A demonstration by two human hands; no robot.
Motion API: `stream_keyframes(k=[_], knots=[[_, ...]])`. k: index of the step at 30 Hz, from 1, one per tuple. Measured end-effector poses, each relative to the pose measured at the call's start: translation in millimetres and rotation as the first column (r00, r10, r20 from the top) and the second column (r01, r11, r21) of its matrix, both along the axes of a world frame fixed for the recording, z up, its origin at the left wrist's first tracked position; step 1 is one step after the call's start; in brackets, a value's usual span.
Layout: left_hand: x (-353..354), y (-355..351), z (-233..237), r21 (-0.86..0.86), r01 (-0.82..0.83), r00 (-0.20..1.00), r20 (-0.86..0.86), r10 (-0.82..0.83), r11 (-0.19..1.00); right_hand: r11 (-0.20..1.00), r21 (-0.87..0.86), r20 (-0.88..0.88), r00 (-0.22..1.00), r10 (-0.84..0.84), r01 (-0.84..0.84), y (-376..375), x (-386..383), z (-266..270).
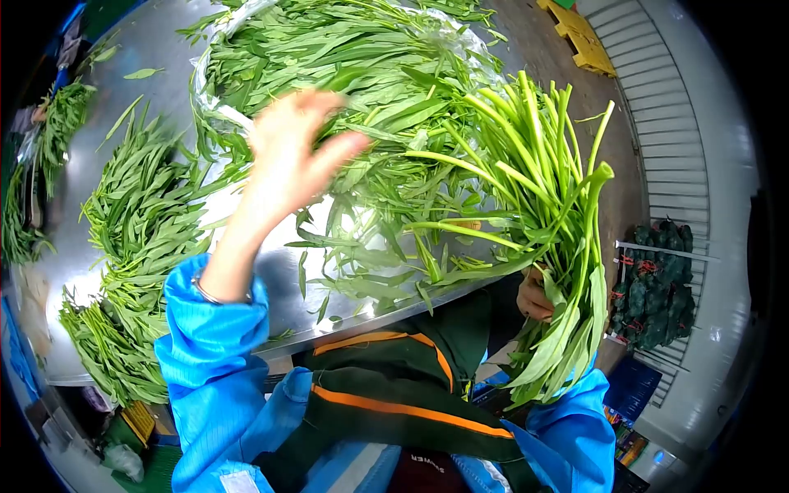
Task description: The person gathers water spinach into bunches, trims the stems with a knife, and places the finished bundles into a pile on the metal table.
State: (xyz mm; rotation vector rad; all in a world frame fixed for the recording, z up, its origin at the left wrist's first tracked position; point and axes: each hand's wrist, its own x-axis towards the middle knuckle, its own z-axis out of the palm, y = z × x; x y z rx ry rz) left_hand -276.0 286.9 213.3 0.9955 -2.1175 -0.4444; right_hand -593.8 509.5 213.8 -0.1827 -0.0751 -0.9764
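Observation:
My left hand (pixel 292 156) is raised over the metal table, thumb and fingers apart and slightly blurred, with nothing in it. Beneath and beyond it lies a large heap of long-leaved greens (pixel 329 53), partly on clear plastic. At the table's near right edge, my right hand (pixel 536 294) is wrapped round a bunch of leafy stems (pixel 542 164). The cut stem ends point up and away, and the leaves hang down over my sleeve, hiding part of the hand. Loose leaves (pixel 353 255) are scattered between my hands.
Another long pile of greens (pixel 148 214) lies left on the metal table (pixel 288 271). At the far left, a person's hand (pixel 39 113) is near more greens (pixel 66 123). Dark green bundles (pixel 657 283) hang on a rack at right; a yellow pallet (pixel 579 37) is beyond.

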Motion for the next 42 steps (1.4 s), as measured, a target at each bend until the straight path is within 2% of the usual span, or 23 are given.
stream_keyframes(k=[2, 4, 7, 11, 14, 16, 18, 20, 21, 22, 23, 24, 25, 27, 30, 31, 33, 34, 36, 38, 39, 40, 42], knots=[[-16, 21, 6, 0.364, 0.441, 0.893, -0.087, -0.441, 0.82, 1.0, 0.0, 0.014, 1.0, 0.002, -0.002, -3, 1, -1], [-38, 53, 24, 0.521, 0.624, 0.778, -0.486, -0.399, 0.582, 1.0, 0.008, 0.026, 1.0, -0.003, 0.002, -5, 2, -2], [-48, 47, 30, 0.613, 0.728, 0.681, -0.698, -0.222, 0.305, 1.0, 0.014, 0.036, 0.999, -0.014, 0.013, -4, 2, -1], [-39, 42, 28, 0.672, 0.631, 0.745, -0.664, -0.06, 0.388, 0.999, 0.021, 0.053, 0.998, -0.04, 0.039, -1, 3, -1], [-16, 19, -1, 0.603, 0.724, 0.567, -0.797, 0.208, 0.335, 0.997, 0.034, 0.074, 0.995, -0.065, 0.062, 3, 2, 0], [-1, 0, -3, 0.732, 0.458, 0.476, -0.681, 0.556, 0.505, 0.996, 0.042, 0.092, 0.992, -0.081, 0.077, 3, -1, 1], [21, -11, -26, 0.749, 0.158, 0.746, -0.517, 0.419, 0.643, 0.994, 0.063, 0.114, 0.989, -0.096, 0.09, 3, -4, 2], [18, 10, -31, 0.825, 0.035, 0.924, -0.241, 0.296, 0.563, 0.991, 0.08, 0.139, 0.984, -0.114, 0.104, 2, -7, 2], [7, 28, -49, 0.854, 0.057, 0.916, -0.25, 0.312, 0.517, 0.991, 0.073, 0.144, 0.983, -0.118, 0.108, 1, -7, 2], [-6, 50, -36, 0.884, 0.138, 0.937, -0.263, 0.231, 0.447, 0.99, 0.083, 0.162, 0.979, -0.126, 0.114, -2, -7, 3], [-8, 60, -35, 0.827, 0.419, 0.899, -0.436, -0.044, 0.374, 0.994, 0.015, 0.154, 0.982, -0.111, 0.11, -8, -4, 3], [-15, 68, -43, 0.713, 0.688, 0.725, -0.679, -0.116, 0.133, 0.993, -0.055, 0.145, 0.985, -0.098, 0.107, -14, 0, 3], [-25, 78, -25, 0.639, 0.767, 0.641, -0.768, 0.011, -0.066, 0.987, -0.125, 0.136, 0.987, -0.088, 0.106, -19, 3, 2], [-47, 87, 9, 0.524, 0.841, 0.541, -0.813, 0.214, -0.135, 0.988, -0.12, 0.117, 0.989, -0.084, 0.098, -17, 2, 3], [-40, 68, 8, 0.633, 0.753, 0.649, -0.76, 0.042, -0.18, 0.992, -0.061, 0.026, 0.994, -0.11, 0.112, -8, -3, 13], [-29, 62, 11, 0.63, 0.776, 0.625, -0.764, 0.162, -0.025, 0.991, -0.046, -0.014, 0.992, -0.125, 0.124, -4, -6, 17], [-8, 39, -2, 0.465, 0.845, 0.31, -0.827, 0.468, 0.262, 0.988, -0.034, -0.105, 0.983, -0.152, 0.149, 2, -9, 23], [10, 19, -5, 0.345, 0.904, 0.218, -0.88, 0.422, 0.252, 0.986, -0.036, -0.155, 0.973, -0.168, 0.165, 4, -10, 26], [15, 23, 12, 0.738, 0.517, 0.682, -0.661, 0.313, 0.434, 0.982, -0.047, -0.276, 0.942, -0.19, 0.184, 5, -11, 33], [-6, 42, 42, 0.637, 0.672, 0.683, -0.73, 0.015, 0.379, 0.976, -0.065, -0.428, 0.877, -0.216, 0.209, 4, -11, 40], [-16, 51, 35, 0.538, 0.639, 0.732, -0.645, -0.219, 0.55, 0.972, -0.081, -0.52, 0.823, -0.229, 0.219, 4, -11, 44], [-30, 62, 36, 0.471, 0.711, 0.626, -0.763, -0.163, 0.523, 0.968, -0.093, -0.631, 0.738, -0.239, 0.234, 6, -10, 52], [-25, 45, 28, 0.709, 0.69, 0.714, -0.7, 0.025, 0.147, 0.961, -0.113, -0.839, 0.494, -0.229, 0.254, 7, -11, 71]])
